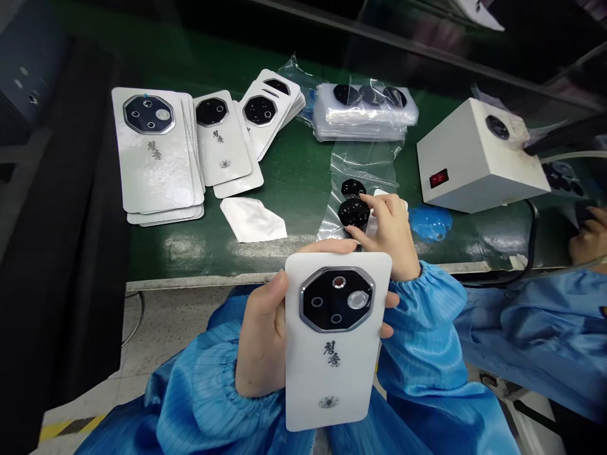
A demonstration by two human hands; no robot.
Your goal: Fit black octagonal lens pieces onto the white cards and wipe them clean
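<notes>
My left hand (263,335) is closed around a white phone back cover (327,382), thumb on one long edge and fingertips on the other. An octagonal black camera panel with a silver rim and several lens rings fills the cover's upper part. Beyond it, my right hand (393,230) has thumb and index finger at opposite edges of a glossy black lens cover (353,213). That piece lies over a clear plastic bag (363,165); whether it is lifted at all I cannot tell. A second black lens cover (353,188) is just behind it. Something white shows partly behind my right fingers.
Stacks of white back covers (156,180) stand at the left of the green bench (294,170). Nearer lies a white cloth (253,219). A plastic-wrapped bundle (365,117) is at the back. Right are a white box with a red switch (474,158), blue film (430,222) and a co-worker's hand (590,237).
</notes>
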